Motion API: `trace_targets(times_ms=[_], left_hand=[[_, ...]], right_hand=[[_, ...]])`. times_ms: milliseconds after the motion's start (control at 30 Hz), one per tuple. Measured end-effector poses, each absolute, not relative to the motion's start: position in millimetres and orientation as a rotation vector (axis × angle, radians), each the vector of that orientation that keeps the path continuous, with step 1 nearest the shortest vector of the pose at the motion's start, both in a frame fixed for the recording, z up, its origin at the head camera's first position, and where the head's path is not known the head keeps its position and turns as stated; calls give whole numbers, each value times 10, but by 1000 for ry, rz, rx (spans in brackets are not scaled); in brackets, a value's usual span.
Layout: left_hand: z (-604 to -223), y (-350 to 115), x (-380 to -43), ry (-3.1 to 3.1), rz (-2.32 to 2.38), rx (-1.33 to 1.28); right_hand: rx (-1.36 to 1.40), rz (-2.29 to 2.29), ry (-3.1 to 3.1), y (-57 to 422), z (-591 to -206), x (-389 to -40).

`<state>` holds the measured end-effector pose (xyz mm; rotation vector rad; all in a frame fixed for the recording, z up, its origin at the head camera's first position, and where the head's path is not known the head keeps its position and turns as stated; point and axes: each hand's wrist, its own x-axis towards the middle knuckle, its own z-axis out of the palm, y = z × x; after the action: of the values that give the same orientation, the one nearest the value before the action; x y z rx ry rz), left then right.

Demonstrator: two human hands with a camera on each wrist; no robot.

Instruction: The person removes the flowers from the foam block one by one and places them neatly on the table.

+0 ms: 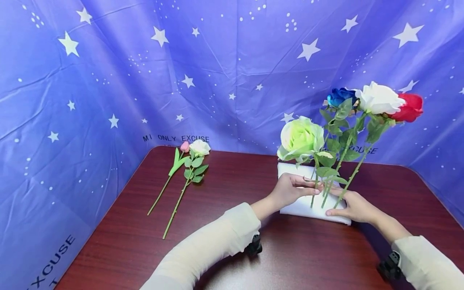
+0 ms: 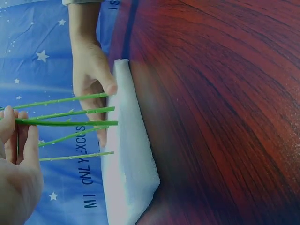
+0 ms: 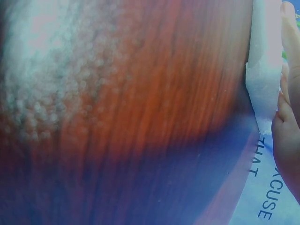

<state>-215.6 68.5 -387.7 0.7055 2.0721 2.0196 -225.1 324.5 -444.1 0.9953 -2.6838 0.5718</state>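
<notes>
In the head view, my left hand [image 1: 290, 190] pinches the stem of a pale green rose [image 1: 301, 137] between thumb and fingers. That stem stands upright in a white foam block [image 1: 299, 209]. My right hand [image 1: 357, 206] rests on the block's right part, thumb near the front edge, its fingers partly hidden behind the stems. Also rising from the block are a blue rose [image 1: 341, 98], a white rose [image 1: 378, 98] and a red rose [image 1: 411, 108], leaning right. The left wrist view shows several green stems [image 2: 101, 110] entering the foam.
On the left of the dark red wooden table [image 1: 232, 181] lie a pink tulip [image 1: 185, 147] and another white rose [image 1: 199, 148], stems toward the front. A blue star-printed cloth [image 1: 232, 60] hangs behind and beside the table.
</notes>
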Motion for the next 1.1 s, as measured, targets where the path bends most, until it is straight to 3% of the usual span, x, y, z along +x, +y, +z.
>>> trace_targets(times_ms=[1100], left_hand=[[-3734, 578, -2233, 2115, 2215, 552]], right_hand=[[1126, 663, -2600, 3270, -4468, -2264]])
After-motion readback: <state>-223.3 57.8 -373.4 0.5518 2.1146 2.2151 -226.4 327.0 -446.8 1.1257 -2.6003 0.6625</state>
